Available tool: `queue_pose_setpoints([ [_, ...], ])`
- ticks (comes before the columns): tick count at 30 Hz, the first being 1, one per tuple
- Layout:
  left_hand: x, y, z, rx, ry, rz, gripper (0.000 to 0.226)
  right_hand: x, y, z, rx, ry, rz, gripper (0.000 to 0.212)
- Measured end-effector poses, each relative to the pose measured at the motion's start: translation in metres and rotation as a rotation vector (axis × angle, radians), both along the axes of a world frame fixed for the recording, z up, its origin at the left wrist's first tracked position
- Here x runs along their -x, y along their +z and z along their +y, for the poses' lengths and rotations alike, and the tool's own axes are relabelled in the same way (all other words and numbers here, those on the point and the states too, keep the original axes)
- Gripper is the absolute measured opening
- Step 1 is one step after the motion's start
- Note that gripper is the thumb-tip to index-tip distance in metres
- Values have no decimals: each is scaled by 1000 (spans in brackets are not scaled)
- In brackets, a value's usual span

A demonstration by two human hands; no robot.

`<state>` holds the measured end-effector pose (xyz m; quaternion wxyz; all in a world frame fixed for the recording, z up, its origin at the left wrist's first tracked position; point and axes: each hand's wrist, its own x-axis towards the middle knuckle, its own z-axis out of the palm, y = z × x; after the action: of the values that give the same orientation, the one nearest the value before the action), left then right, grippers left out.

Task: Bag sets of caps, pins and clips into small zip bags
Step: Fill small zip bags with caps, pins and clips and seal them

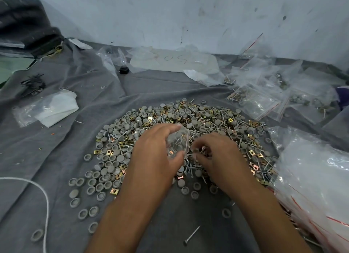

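Small zip bag (177, 142), clear, sits centre frame above the parts heap, held up by the left hand (156, 154). Thumb below, fingers curled over the top edge; bag mouth faces right. Pins & at least one brass clip visible inside through the plastic.

Right hand (217, 154) is just beside the bag mouth, fingertips bunched and pinching a few small parts, approx. at the opening. Exact items in the pinch: cannot tell, blurred.

Parts heap (188, 135) lies on grey cloth (66, 139), under and around both hands. Mix of grey caps (105, 177), steel pins (188, 167) and brass clips (114, 191). Caps spread looser toward the near-left edge, some lying apart from the heap. One single pin (191, 235) lies alone on the cloth, near edge, between the forearms.

Right side: stack of empty zip bags (317, 186) w/ red seal lines, touching the heap edge. Far right: filled bags (260, 101) piled together, contents visible as pins & clips.

Far centre: large clear bag (175, 61) w/ handwritten marks, against the wall (188, 16). Small black object (124, 70) just left of it. Left: folded white plastic (54, 107) on the cloth; black ties (33, 84) beyond it. White cord (44, 205) curves across the near-left corner. Dark bundle (26, 26) in far-left corner.
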<state>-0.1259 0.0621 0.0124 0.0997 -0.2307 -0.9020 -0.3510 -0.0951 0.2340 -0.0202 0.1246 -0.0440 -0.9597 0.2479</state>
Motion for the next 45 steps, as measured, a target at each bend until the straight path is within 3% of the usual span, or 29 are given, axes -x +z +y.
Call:
queue_pose_setpoints([
  [2, 1, 0, 0, -2, -10, -4, 53, 0, -9, -3, -122, 0, -113, 13],
  [5, 0, 1, -1, -6, -11, -7, 52, 0, -13, -7, -216, -23, -102, 14],
  [8, -1, 0, -1, -1, -9, -8, 54, 0, -13, -8, -145, -49, -42, 9],
  [11, -1, 0, 0, 1, -3, -18, 55, -1, -1, -8, 220, -96, 225, 6],
  [13, -1, -1, 0, -7, -6, -12, 54, -3, 12, -13, 268, -60, 507, 7],
  [15, -1, -1, 1, -13, -12, -5, 53, -4, 15, -19, 172, 27, 608, 12],
  [20, -1, -3, 2, -31, -10, 10, 51, -3, 9, -14, 1, 111, 501, 19],
  [22, -1, -3, 1, -39, -14, 37, 50, -4, 9, -9, -165, 120, 497, 27],
  [25, -3, -1, -1, -15, -56, 66, 52, -3, 13, -4, -235, 116, 514, 14],
  [29, -2, 4, -5, -20, -124, 161, 59, -6, 26, -1, -80, 129, 614, 24],
  [32, 0, 8, -10, -258, -133, 261, 42, -11, 35, -1, 32, 84, 719, 17],
  [35, 1, 8, -13, -552, -124, 85, 27, -20, 39, -1, 251, 61, 760, 14],
  [39, 5, 4, -9, -827, -143, -248, 38, -27, 40, -1, 662, 85, 630, 27],
  [45, 14, 0, -7, -1022, -170, -400, 37, -21, 30, 4, 851, 91, 477, 33],
])
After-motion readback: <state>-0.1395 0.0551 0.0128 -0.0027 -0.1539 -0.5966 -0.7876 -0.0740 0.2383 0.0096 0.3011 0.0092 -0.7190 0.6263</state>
